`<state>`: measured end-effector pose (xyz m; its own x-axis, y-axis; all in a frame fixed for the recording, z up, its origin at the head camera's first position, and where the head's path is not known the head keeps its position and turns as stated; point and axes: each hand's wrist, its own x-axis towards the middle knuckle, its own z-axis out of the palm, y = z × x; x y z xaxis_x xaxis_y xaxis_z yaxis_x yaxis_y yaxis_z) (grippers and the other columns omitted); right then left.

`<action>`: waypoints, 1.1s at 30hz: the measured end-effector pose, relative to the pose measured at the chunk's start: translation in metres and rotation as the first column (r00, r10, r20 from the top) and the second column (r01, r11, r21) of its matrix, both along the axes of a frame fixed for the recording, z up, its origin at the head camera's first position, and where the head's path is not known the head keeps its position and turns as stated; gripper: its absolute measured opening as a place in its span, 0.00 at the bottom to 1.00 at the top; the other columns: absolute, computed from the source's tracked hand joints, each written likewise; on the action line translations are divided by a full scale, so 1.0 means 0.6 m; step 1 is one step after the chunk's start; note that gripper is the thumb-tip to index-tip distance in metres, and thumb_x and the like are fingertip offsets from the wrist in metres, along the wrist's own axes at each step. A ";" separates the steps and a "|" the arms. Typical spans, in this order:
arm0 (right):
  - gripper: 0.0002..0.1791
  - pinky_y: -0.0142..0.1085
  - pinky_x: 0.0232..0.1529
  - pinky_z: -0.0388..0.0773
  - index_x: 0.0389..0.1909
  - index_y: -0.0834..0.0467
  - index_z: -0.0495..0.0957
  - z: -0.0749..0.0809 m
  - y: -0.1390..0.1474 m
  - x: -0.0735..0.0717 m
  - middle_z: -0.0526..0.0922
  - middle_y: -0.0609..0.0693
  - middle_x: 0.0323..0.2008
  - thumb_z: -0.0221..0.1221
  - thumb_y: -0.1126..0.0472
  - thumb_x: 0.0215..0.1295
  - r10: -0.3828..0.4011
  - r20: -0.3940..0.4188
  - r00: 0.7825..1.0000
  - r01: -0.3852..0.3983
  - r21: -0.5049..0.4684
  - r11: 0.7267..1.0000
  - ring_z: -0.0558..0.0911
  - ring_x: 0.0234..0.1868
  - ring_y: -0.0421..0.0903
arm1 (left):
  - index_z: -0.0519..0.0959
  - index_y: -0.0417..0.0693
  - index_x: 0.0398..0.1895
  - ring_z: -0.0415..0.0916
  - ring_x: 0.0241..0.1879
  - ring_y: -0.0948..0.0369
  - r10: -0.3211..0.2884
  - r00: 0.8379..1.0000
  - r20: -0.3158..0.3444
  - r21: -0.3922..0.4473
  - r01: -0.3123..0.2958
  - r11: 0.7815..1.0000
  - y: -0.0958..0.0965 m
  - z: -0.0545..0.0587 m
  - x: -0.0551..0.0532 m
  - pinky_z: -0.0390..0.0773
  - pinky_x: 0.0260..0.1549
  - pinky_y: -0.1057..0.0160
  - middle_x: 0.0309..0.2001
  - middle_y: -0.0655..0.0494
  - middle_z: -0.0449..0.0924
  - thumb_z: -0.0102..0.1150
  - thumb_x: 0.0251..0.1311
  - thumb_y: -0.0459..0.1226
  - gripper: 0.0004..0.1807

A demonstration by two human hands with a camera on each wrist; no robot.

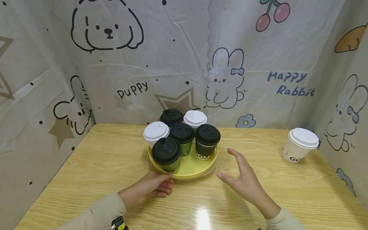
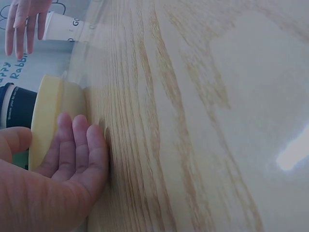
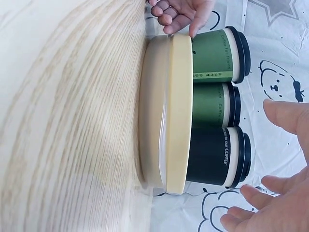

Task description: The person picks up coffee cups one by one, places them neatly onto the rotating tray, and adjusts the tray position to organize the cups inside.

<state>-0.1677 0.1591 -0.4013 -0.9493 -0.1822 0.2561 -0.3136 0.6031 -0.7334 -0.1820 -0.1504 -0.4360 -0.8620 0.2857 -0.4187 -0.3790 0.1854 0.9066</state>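
A round yellow turntable (image 1: 194,167) on a pale base stands mid-table, carrying several lidded paper coffee cups. At its front left is a green cup (image 1: 171,166) with a black lid; another green cup (image 1: 185,150) is behind it. A dark cup (image 1: 204,151) sits on the right side. My left hand (image 1: 152,188) holds the turntable's front-left rim, thumb at the top edge and fingers below. To the right of the turntable, my right hand (image 1: 245,181) is spread with thumb and fingers apart, touching nothing.
Two white-lidded cups, one at left (image 1: 156,131) and one at back (image 1: 195,118), and a black-lidded cup (image 1: 171,117) share the turntable. A white cup (image 1: 298,147) stands alone at the table's far right. Printed curtains (image 1: 173,67) enclose the wooden table (image 1: 109,153).
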 end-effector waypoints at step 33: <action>0.44 0.60 0.65 0.58 0.71 0.62 0.54 0.002 0.051 0.002 0.60 0.64 0.68 0.67 0.53 0.59 -0.065 0.002 0.998 0.065 -0.005 0.998 0.58 0.69 0.64 | 0.78 0.31 0.42 0.80 0.29 0.63 0.137 0.991 0.000 -0.060 -0.137 0.989 -0.043 -0.001 -0.027 0.81 0.30 0.66 0.29 0.54 0.81 0.48 0.68 0.41 0.19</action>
<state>-0.1664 0.1900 -0.3999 -0.9596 -0.1190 0.2550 -0.2726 0.6184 -0.7371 -0.1982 -0.1764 -0.4366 -0.8893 0.1395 -0.4355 -0.4086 0.1851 0.8937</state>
